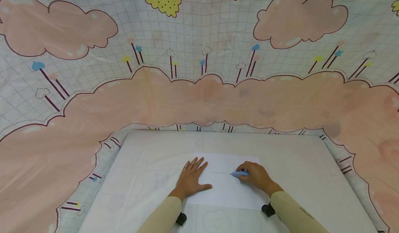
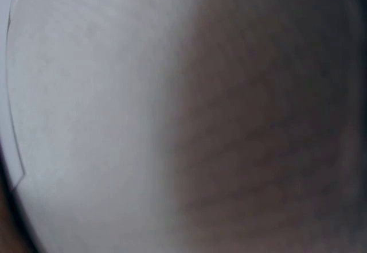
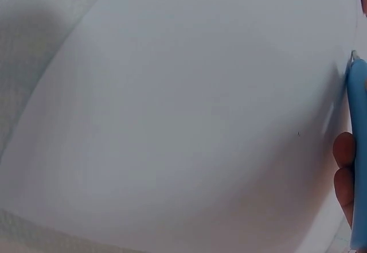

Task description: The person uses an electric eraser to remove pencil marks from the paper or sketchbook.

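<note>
A white sheet of paper (image 1: 229, 195) lies on the white-covered table. My left hand (image 1: 189, 180) rests with spread fingers on the sheet's left side. Toward the sheet's right side, my right hand (image 1: 257, 177) grips a thick light-blue pen (image 1: 240, 173), its tip pointing left at the paper. A faint thin line (image 1: 220, 172) runs across the sheet to the tip. In the right wrist view the blue pen (image 3: 358, 150) shows a small grey tip, with fingertips (image 3: 344, 148) against its barrel. The left wrist view is blurred, mostly pale surface and a dark area.
Around the sheet spreads the white table cover (image 1: 149, 163). Behind and beside it hangs a cloth printed with peach clouds (image 1: 299, 18). Black wrist devices (image 1: 268, 210) sit by both sleeves.
</note>
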The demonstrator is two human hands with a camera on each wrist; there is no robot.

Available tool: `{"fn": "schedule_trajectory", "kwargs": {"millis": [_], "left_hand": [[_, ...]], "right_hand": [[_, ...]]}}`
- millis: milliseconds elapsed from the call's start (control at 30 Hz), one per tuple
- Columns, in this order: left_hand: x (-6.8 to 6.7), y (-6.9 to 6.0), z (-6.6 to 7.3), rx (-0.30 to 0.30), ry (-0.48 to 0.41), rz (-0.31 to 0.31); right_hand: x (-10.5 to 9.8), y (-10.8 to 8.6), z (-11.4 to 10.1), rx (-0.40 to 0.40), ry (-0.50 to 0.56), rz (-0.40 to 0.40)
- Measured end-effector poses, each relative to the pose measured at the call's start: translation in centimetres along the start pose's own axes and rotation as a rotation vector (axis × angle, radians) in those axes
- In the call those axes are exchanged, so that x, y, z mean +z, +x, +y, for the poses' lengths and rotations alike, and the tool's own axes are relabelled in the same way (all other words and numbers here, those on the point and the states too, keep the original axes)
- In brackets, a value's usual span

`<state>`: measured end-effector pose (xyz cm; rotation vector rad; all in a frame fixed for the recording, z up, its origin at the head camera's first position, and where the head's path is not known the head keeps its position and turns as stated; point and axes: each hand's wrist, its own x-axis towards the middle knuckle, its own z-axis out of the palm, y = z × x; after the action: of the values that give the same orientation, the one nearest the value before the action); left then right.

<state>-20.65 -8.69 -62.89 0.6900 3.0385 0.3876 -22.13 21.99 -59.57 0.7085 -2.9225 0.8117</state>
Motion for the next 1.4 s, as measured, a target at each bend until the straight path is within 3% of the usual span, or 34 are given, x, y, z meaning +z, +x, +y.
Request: {"fn": "schedule_trajectory", "kwargs": {"millis": [567,900,1400], "left_hand": [[0.1,0.3,0.1,0.004,0.022,-0.009],[0.0,0.3,-0.1,-0.001,0.017,-0.019],[0.4,0.3,-0.6,0.019,0.017,0.013]], "right_hand": [[0.8,0.9,-0.9,-0.036,0.006,-0.01],[0.7,0.9,-1.0,0.027,-0.003,-0.028],[0.0,0.4,-0.5,0.036,0.006,-0.014]]}}
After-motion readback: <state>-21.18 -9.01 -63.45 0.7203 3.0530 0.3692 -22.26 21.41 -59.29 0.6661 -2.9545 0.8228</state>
